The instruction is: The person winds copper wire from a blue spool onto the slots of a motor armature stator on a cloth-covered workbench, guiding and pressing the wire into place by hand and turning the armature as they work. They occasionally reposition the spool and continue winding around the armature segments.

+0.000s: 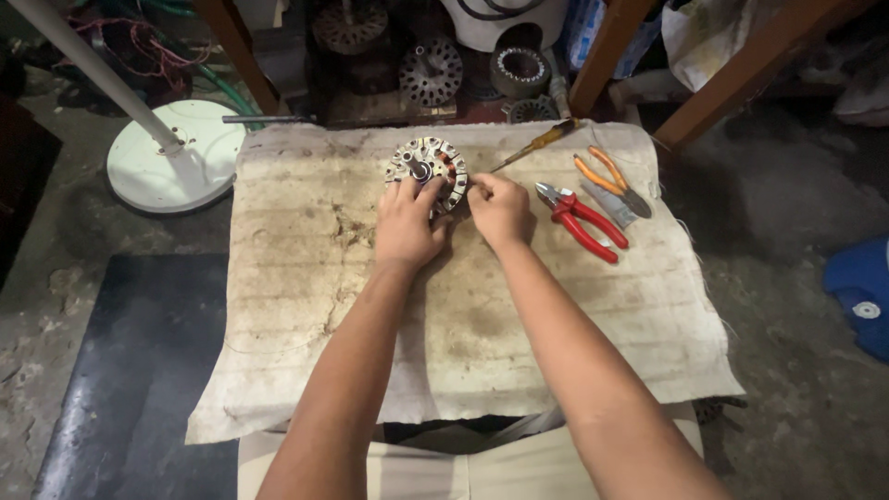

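A round motor stator [428,165] with copper windings and a metal shaft stands on a dirty cloth-covered work surface [306,278]. My left hand [406,222] grips its near edge, fingers laid on the windings. My right hand [500,208] is closed at the stator's right side, pinching something too small to make out.
A screwdriver with a yellow handle [539,143], red-handled pliers [582,220] and orange-handled pliers [611,181] lie to the right of my hands. A white fan base and pole [171,153] stand at the left. Other motor parts [431,69] sit behind, between wooden legs [602,51].
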{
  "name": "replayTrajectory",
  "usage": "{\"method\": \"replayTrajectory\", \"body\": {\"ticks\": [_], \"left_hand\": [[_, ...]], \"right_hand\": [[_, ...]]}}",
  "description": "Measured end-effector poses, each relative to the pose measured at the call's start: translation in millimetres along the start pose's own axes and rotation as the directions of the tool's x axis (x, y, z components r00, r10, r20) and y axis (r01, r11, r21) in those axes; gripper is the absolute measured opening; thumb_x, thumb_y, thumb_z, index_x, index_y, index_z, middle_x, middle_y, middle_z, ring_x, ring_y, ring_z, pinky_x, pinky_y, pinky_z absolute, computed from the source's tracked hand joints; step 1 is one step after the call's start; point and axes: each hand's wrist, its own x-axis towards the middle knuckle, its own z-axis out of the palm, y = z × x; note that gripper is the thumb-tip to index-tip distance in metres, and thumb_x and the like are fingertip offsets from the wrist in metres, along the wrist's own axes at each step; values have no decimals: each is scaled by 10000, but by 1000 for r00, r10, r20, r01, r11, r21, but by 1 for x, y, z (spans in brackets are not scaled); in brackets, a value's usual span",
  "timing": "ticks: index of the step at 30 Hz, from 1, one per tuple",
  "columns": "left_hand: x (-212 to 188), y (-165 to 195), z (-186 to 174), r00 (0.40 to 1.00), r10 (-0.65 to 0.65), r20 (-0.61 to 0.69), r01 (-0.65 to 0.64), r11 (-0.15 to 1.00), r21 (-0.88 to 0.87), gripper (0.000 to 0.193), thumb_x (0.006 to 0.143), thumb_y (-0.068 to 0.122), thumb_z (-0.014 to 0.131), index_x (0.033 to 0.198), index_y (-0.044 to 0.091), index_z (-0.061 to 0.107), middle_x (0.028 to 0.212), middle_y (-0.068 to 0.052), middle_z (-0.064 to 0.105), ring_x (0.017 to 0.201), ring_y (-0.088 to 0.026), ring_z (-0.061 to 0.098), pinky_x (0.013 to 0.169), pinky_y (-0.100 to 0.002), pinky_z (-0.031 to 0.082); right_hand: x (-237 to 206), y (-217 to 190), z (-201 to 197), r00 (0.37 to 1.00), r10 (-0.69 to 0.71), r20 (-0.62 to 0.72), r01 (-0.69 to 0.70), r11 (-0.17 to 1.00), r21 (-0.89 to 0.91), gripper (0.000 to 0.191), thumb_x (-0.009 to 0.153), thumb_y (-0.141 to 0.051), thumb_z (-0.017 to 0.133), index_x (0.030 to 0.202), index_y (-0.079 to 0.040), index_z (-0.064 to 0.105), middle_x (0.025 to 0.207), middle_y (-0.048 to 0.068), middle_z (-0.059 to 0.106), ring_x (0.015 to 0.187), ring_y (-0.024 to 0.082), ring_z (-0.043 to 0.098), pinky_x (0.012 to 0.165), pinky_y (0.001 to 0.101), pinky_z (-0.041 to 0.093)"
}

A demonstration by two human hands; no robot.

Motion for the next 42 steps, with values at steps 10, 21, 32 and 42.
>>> {"method": "replayTrajectory", "body": {"ticks": [10,21,32,42], "left_hand": [[-2,-9,8,991,12,-133,-25,995,-94,374,845,209,769,1207,173,684,1113,-98,606,1090,-346,555,920,-476,449],[-3,-11,7,990,33,-136,-48,993,-111,327,804,173,792,1120,160,708,1062,-85,605,1043,-341,559,898,-475,452],[-4,-11,10,982,171,-75,-168,985,42,332,730,116,763,1046,199,706,1042,-57,611,1049,-321,559,885,-464,454],[-4,-8,9,989,124,-77,-125,992,-8,469,740,158,770,1198,183,672,1056,-85,594,1050,-333,546,903,-460,455]], "right_hand": [[1,11,-1,951,-278,134,280,960,6,210,837,-177,706,1020,-141,803,893,78,711,794,242,679,695,362,517],[-1,16,0,915,-403,7,384,877,290,105,853,-26,660,891,-31,758,835,30,653,720,128,609,658,279,496],[-10,3,-4,867,-486,108,397,805,441,143,992,-95,615,1090,-32,698,951,65,737,870,128,696,776,274,549],[3,27,16,943,-323,82,237,822,517,132,912,-53,744,1044,-51,743,695,-84,522,627,14,427,561,206,360]]}}
